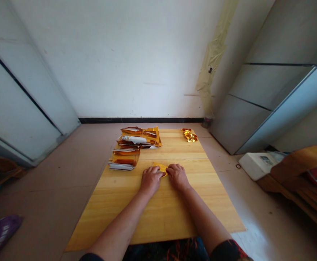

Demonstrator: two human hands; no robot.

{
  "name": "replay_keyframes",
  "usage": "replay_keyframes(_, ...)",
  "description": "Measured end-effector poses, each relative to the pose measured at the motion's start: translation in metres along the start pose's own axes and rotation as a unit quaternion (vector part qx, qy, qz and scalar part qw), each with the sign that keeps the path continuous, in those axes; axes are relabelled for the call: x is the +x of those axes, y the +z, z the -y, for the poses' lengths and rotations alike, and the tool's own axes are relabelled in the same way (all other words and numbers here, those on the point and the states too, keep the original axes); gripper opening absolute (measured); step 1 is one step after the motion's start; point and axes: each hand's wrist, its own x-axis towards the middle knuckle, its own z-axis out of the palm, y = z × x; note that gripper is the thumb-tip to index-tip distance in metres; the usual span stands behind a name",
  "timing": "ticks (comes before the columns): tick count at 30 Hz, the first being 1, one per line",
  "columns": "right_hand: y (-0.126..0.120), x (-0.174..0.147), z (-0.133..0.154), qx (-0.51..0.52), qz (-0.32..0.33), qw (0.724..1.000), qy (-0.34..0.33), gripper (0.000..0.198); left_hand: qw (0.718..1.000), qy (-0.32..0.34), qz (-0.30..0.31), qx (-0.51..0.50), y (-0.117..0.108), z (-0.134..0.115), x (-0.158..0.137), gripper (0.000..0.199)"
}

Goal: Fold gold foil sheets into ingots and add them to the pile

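Between my two hands is a small piece of gold foil paper, partly folded and lying low over the wooden board. My left hand has its fingers closed on the paper's left side. On the right side my right hand grips the edge with curled fingers. My fingers hide much of the paper. Beyond my left hand lie a smaller stack of gold foil sheets and a larger, looser stack of gold foil sheets, both with white edges showing. A few shiny folded gold foil pieces rest at the far right corner.
The light wooden board stands close before me, with a white wall behind it. To the right are a grey cabinet, a white box and wooden furniture. A purple bag lies on the floor at left.
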Motion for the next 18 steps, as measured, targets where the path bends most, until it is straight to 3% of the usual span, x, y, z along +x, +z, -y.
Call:
replay_keyframes(7,0.001,-0.007,0.012,-0.030,0.010,0.999,-0.007,0.016,0.999,0.042,-0.014,-0.022,0.004,0.014,-0.001,0.014)
replay_keyframes(18,0.007,-0.012,0.014,-0.024,-0.009,0.999,-0.045,0.014,0.998,-0.030,-0.047,-0.008,0.010,-0.004,0.000,0.011)
